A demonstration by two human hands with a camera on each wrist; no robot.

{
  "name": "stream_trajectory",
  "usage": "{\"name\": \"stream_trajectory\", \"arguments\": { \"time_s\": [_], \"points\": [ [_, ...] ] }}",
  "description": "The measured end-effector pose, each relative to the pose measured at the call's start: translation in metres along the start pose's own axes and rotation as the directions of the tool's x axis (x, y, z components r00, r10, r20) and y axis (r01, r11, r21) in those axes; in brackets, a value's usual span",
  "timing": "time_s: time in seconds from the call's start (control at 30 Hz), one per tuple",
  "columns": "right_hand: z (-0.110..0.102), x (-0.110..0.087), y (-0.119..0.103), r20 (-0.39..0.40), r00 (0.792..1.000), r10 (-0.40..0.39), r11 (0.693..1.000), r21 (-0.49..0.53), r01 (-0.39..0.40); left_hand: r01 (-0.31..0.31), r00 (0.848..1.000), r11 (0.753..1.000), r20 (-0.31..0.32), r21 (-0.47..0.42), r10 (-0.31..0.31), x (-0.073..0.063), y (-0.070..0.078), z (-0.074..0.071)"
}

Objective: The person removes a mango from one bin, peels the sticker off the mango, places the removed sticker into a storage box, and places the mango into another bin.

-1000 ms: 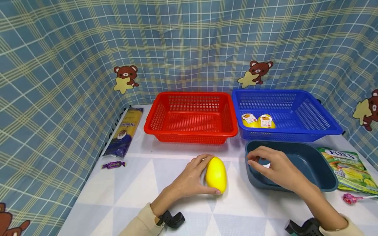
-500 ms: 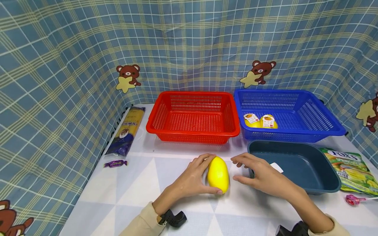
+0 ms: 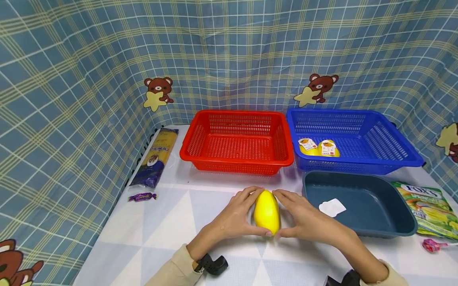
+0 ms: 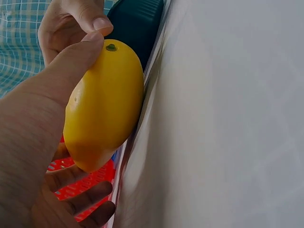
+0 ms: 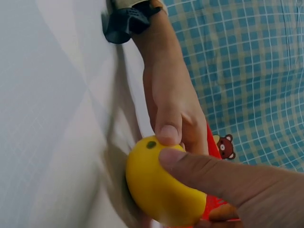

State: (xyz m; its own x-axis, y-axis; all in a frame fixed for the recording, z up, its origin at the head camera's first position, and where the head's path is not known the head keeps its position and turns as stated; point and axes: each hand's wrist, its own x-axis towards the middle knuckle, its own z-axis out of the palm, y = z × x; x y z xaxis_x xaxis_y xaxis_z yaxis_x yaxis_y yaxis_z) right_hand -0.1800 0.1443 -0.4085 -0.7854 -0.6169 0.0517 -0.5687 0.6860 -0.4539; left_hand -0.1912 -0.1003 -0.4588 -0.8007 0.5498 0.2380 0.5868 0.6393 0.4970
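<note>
A yellow mango point(image 3: 266, 212) stands lengthwise on the patterned tabletop, its green stem mark showing in both wrist views. My left hand point(image 3: 232, 216) holds it from the left, thumb at the near end and fingertips at the far end. From the right, my right hand point(image 3: 307, 216) has its thumb and fingertips at those same two ends. Both thumbs meet beside the stem mark in the right wrist view. Just right of that hand, a white cut-out label point(image 3: 332, 207) lies in a dark blue-green tub point(image 3: 375, 216).
Behind the hands sits a red basket point(image 3: 237, 161). Beside it, a blue basket point(image 3: 361, 163) contains two yellow fruits with labels. A pasta packet point(image 3: 155, 159) and purple candy point(image 3: 142, 197) lie left; a green Fox's bag point(image 3: 425, 208) and lollipop point(image 3: 431, 245) lie right.
My right hand has moved left from over the dark tub to the mango, uncovering the white label. My left hand keeps its hold on the mango.
</note>
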Motion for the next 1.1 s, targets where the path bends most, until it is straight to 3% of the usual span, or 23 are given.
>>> {"name": "stream_trajectory", "arguments": {
  "time_s": [0.23, 0.43, 0.6, 1.1],
  "points": [
    [0.005, 0.006, -0.002, 0.008, 1.000, -0.018, 0.999, -0.041, 0.018, 0.000, 1.000, 1.000, 0.014, -0.006, 0.000, 0.000, -0.001, -0.002],
    [0.016, 0.010, -0.005, 0.010, 0.999, 0.036, 0.996, 0.077, -0.036, -0.003, 1.000, 1.000, 0.025, -0.016, 0.003, -0.001, -0.004, -0.007],
    [0.022, 0.010, -0.003, -0.024, 0.999, 0.031, 0.992, 0.126, -0.027, -0.017, 1.000, 1.000, 0.020, 0.018, 0.017, -0.001, -0.006, -0.012],
    [0.033, 0.012, 0.003, -0.113, 0.994, -0.009, 0.996, 0.089, 0.019, -0.032, 0.996, 0.997, 0.081, 0.064, 0.027, -0.002, -0.010, -0.016]
  ]
}}
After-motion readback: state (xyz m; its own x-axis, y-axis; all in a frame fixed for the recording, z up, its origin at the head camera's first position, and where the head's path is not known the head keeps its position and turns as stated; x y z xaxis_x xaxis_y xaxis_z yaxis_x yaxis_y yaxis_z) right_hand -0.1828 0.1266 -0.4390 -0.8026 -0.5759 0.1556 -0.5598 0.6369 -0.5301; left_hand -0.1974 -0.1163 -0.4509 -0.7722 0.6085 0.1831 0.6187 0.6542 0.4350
